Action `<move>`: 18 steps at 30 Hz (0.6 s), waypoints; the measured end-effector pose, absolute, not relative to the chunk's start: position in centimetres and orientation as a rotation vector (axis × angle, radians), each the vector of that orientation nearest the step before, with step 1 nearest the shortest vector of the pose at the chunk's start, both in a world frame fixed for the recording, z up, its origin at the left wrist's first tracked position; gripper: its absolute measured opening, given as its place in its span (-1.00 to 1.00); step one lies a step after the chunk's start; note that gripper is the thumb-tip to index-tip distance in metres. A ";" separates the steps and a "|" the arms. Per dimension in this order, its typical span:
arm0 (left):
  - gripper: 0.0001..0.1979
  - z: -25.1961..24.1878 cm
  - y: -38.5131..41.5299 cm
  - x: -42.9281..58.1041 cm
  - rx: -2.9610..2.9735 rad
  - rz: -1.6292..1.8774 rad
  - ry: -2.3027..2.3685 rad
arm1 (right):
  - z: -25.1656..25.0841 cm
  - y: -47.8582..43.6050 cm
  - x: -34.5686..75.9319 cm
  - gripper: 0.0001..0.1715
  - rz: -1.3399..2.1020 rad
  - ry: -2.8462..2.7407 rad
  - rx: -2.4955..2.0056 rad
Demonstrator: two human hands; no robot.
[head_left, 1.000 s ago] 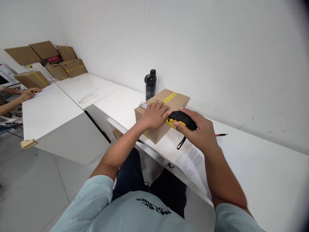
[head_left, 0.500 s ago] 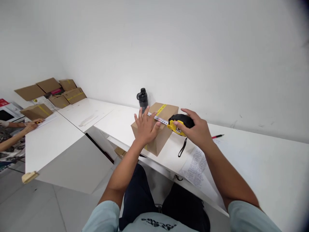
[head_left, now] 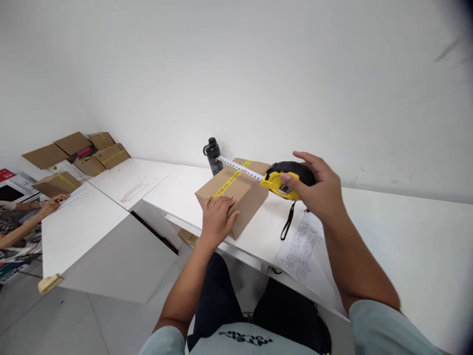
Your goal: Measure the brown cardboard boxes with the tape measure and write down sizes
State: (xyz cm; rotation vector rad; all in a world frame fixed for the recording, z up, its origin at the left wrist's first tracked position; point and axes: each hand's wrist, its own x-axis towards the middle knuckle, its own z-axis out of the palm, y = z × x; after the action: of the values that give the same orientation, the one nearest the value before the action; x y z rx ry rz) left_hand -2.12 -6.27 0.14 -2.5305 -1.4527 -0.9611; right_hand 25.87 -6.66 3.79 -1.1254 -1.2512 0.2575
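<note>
Seated person at a white table (head_left: 388,231), head view. The left hand (head_left: 216,219) lies palm-down on the near top corner of a cardboard box (head_left: 244,199), fingers loosely bent and pressing, not clasping. The right hand (head_left: 316,190), raised just right of the box, grips a yellow-and-black tape measure (head_left: 283,180). Its blade (head_left: 240,168) runs leftward from that hand along the box's far top edge. A strap (head_left: 288,224) dangles beneath the hand, over a sheet of paper (head_left: 303,244).

Whether the blade tip is hooked on anything cannot be told. If it is free, the blade could buckle, or whip back into the case. It could also knock the bottle (head_left: 213,155) standing just beyond the tip.
</note>
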 end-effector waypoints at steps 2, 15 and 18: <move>-0.75 1.1 -6.0 -3.7 -2.625 -0.897 -1.404 | 3.8 -6.5 27.0 -0.25 0.230 -1.263 -1.081; -0.47 4.2 -4.1 -12.7 -2.268 -1.682 -1.737 | 4.0 -7.4 27.7 -0.51 0.211 -1.288 -0.804; -0.45 3.8 -3.2 -11.3 -2.088 -2.045 -1.978 | 3.5 -6.7 25.2 -0.52 0.254 -1.339 -0.793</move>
State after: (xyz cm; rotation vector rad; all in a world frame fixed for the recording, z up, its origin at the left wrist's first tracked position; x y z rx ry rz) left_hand -11.33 -3.19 3.78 -2.0880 -1.9779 -2.0452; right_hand 25.18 -6.66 3.52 -0.7928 -1.3389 0.2541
